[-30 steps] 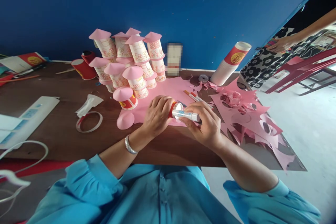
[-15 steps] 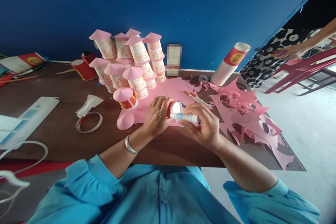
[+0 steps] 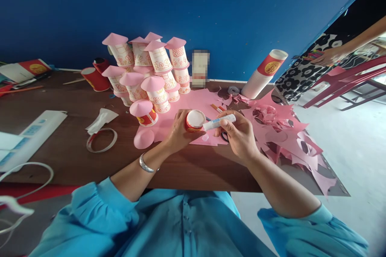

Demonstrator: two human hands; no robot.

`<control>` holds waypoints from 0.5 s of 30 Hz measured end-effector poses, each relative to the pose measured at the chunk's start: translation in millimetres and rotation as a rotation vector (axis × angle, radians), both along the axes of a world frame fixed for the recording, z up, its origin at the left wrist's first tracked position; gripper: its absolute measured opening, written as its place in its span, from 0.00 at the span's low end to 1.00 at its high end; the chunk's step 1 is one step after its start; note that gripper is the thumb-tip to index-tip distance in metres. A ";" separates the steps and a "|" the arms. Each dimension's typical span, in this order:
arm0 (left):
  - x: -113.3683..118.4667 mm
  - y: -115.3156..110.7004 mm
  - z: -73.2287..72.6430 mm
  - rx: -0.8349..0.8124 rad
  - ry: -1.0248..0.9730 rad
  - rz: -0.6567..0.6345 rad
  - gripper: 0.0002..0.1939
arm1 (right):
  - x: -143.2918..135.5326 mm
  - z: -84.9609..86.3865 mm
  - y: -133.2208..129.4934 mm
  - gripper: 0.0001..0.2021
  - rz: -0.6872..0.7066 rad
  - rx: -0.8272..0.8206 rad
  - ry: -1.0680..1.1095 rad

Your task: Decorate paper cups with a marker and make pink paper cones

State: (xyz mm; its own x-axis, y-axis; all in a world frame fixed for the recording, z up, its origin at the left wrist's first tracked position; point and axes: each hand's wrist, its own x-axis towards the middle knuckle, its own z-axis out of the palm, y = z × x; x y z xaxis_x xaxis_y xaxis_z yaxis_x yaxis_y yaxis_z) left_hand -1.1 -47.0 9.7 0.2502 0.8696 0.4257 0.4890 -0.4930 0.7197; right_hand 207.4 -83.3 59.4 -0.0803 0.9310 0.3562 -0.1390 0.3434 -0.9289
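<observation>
My left hand (image 3: 180, 134) is wrapped round a red paper cup (image 3: 196, 119), its pale round end facing up toward me. In the fingers of my right hand (image 3: 241, 133) is a white glue stick (image 3: 219, 121) with blue print, its tip close to the cup's right edge; whether they touch I cannot tell. A pink sheet of paper (image 3: 199, 100) lies beneath. Left of my left hand, a pink paper cone (image 3: 144, 139) rests in front of a red cup with a pink cone top (image 3: 141, 108). Part of a dark scissors handle (image 3: 224, 136) shows under my right hand.
Drawn-on paper cups with pink cone roofs (image 3: 159, 60) stand stacked at the back. A tall stack of cups (image 3: 262, 74) leans at right, behind pink paper scraps (image 3: 283, 128). A roll of white tape (image 3: 101, 140) and a power strip (image 3: 33, 138) lie left. Another person's hand (image 3: 330, 55) is far right.
The cup has turned so its round end faces up and has moved slightly left. The glue stick has drawn back from over the cup to its right side and tilted.
</observation>
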 end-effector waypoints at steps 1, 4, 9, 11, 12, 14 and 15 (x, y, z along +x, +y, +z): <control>-0.9 0.9 0.7 -0.023 -0.031 0.008 0.28 | 0.0 -0.9 1.9 0.19 0.008 -0.027 0.027; -1.7 3.5 0.6 -0.089 -0.108 0.042 0.29 | -0.1 -1.9 5.1 0.20 0.013 -0.107 0.061; 0.1 0.9 4.2 -0.145 -0.110 0.070 0.29 | 0.9 -2.3 3.9 0.18 -0.105 -0.069 -0.035; 0.2 -1.9 6.4 -0.120 -0.068 0.053 0.27 | 1.8 -1.3 2.5 0.18 -0.192 -0.032 -0.097; 0.0 -3.3 7.0 -0.089 -0.037 0.035 0.26 | 2.4 -0.5 1.7 0.18 -0.227 -0.009 -0.127; -0.4 -5.7 6.9 0.008 0.033 -0.009 0.25 | 3.7 1.4 0.5 0.16 -0.280 0.047 -0.185; -0.5 -6.7 6.4 0.064 0.067 -0.033 0.25 | 4.5 2.3 0.0 0.15 -0.295 0.076 -0.221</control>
